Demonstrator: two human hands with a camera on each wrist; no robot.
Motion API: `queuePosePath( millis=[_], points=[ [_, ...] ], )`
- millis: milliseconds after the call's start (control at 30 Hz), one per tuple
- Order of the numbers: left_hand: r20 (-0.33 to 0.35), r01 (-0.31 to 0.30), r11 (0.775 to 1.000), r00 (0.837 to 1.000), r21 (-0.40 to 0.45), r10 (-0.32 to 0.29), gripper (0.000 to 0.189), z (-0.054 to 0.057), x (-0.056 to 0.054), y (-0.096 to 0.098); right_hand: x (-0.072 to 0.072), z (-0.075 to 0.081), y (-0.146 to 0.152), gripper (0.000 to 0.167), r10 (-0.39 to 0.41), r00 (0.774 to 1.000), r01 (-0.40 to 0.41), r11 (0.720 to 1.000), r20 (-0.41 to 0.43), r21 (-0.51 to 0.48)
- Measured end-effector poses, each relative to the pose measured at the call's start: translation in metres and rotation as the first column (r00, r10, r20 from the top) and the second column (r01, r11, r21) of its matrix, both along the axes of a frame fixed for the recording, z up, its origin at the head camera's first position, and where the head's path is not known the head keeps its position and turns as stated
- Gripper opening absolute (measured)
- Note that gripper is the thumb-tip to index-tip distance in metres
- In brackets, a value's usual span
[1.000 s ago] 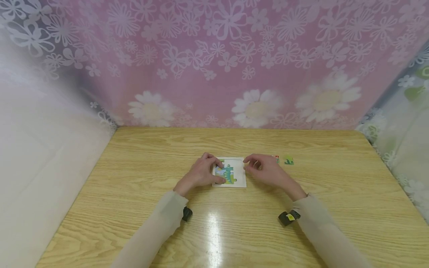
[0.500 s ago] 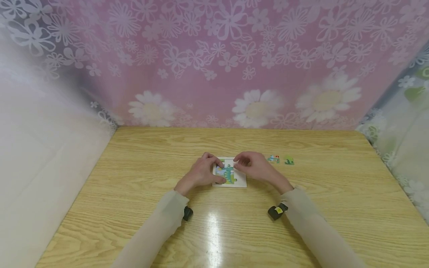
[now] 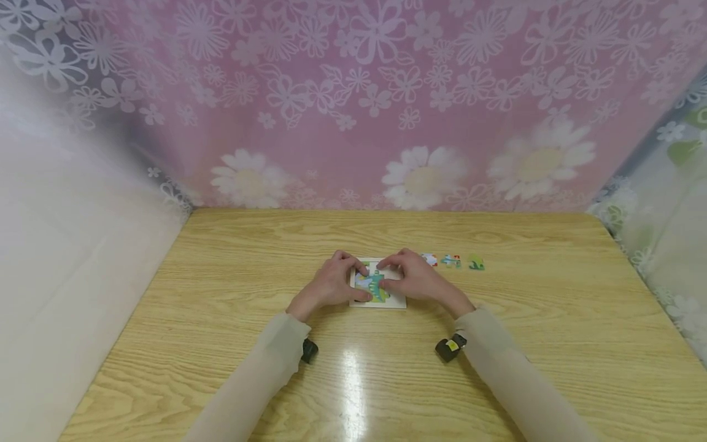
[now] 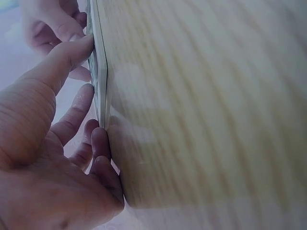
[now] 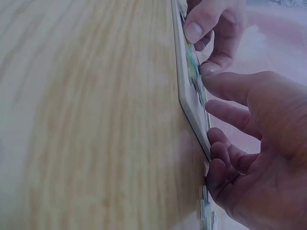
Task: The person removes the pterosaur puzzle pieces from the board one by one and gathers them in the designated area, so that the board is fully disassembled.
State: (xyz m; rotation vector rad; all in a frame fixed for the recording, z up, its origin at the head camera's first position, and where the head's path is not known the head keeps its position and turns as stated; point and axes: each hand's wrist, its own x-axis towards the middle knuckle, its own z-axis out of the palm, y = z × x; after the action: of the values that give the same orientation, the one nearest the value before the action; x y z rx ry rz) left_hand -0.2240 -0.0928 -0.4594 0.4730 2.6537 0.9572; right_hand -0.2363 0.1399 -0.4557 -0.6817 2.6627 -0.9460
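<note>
A jigsaw puzzle board [image 3: 394, 303] with a pale border lies flat on the table, with green and blue dinosaur pieces [image 3: 375, 288] in its left and middle part. My left hand [image 3: 331, 282] spans the board's left side, thumb and index fingertip resting on the pieces. In the left wrist view its outer fingers bend beside the board's edge. From the right, my right hand [image 3: 417, 276] reaches over the board; its thumb and index finger touch the puzzle, spread apart. Its other fingers bend near the board's edge in the right wrist view. Whether a loose piece lies beneath the right fingertips is hidden.
To the right of the board lie a red and white piece [image 3: 429, 259], a blue and red piece [image 3: 451, 261] and a green piece [image 3: 476, 263]. The wooden table [image 3: 530, 319] meets a floral curtain [image 3: 342, 123] at the back.
My right hand has moved left, from beside the board's right edge onto the puzzle, uncovering pieces behind it. The left hand has stayed in place.
</note>
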Motion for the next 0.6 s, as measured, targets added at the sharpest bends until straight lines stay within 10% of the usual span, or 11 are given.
queuePosePath(
  millis=[600],
  points=[
    [0.021,-0.007,1.000,1.000,-0.015,0.008,0.037,0.0038,-0.0003,0.0017,0.0022,0.0011,-0.0090,0.027,-0.061,0.997,0.060,0.998,0.043,0.005]
  ],
)
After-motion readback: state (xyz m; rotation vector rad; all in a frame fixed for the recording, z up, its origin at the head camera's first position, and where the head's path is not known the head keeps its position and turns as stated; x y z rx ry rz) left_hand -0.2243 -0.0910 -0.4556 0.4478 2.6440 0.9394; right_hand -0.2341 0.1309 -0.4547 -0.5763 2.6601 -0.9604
